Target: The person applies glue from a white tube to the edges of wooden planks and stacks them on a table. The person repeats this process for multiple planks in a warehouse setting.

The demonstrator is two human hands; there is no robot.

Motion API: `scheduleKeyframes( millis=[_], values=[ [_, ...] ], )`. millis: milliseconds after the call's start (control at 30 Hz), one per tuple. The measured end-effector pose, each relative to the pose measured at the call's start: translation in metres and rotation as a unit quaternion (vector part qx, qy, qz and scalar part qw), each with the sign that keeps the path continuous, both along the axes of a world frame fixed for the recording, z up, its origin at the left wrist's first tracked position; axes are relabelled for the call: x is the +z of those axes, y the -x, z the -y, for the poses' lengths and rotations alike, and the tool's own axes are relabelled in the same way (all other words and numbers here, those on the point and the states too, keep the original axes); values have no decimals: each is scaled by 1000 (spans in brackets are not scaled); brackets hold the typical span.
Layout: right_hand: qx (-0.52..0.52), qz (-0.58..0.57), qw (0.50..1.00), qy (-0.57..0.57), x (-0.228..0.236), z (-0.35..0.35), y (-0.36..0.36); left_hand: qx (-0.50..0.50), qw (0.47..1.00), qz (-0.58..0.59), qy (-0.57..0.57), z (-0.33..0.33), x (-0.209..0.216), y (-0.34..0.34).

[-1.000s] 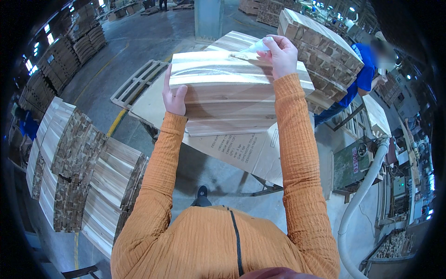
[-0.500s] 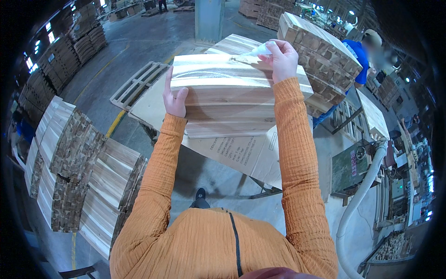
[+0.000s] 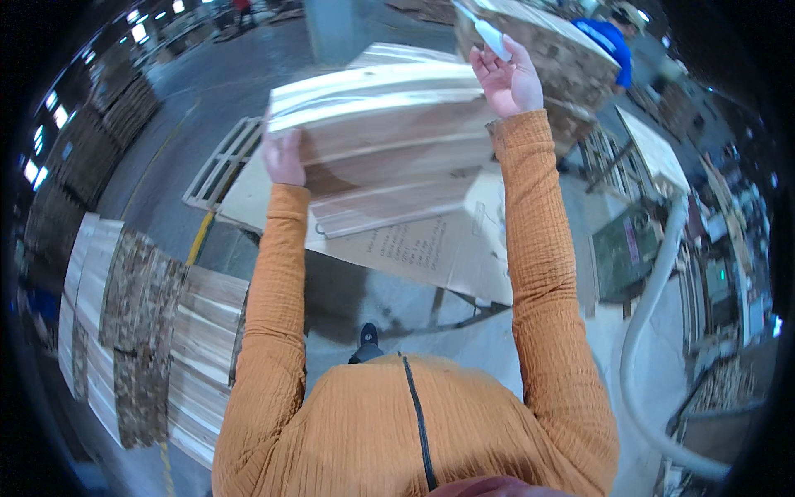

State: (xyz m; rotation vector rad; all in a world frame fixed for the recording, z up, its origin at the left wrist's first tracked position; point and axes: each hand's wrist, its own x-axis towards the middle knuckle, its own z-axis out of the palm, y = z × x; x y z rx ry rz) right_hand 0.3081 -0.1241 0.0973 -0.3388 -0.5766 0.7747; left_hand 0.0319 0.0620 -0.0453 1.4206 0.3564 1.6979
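Observation:
A striped wooden panel (image 3: 389, 124), pale on its upper part and browner on the lower, lies before me over a cardboard-covered table. Whether it is one piece or several stacked, I cannot tell. My left hand (image 3: 284, 156) grips its left end, thumb on the near face, the other fingers mostly hidden behind the edge. Just beyond the panel's right end, my right hand (image 3: 511, 83) is raised, holding a small white squeeze bottle (image 3: 493, 39) between thumb and fingers. The bottle's thin nozzle points up and to the left, away from the wood.
Printed cardboard (image 3: 414, 244) covers the table under the panel. Stacked wooden panels (image 3: 199, 331) stand at the lower left, and a tall stack (image 3: 538, 62) is at the far right. A pallet (image 3: 224, 161) lies beyond the table. A person in blue (image 3: 609, 45) and a pale hose (image 3: 633, 356) are on the right.
My right hand has lifted the bottle up off the panel's top, and its nozzle has swung upward. The panel now sits tilted, its right end higher. The whole view has shifted and blurred slightly.

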Motion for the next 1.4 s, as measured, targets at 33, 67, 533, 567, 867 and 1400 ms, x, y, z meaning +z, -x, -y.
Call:
scheduleKeyframes(
  millis=[33,67,533,567,867,1400],
  values=[
    [34,35,999,-21,-6,14,-8,22,999,24,32,-15,-11,8],
    [9,38,999,-10,-20,36,-29,32,999,18,-12,-8,-7,-11],
    [-286,54,851,436,-278,238,-109,28,997,-43,50,14,6,-15],
    [-304,74,826,468,-286,237,-109,35,998,-44,36,15,8,-15],
    [-408,211,763,455,-312,195,-126,48,997,-20,65,11,0,-13],
    [-413,301,529,677,-298,155,-147,73,994,-33,75,22,-7,-3]
  ],
)
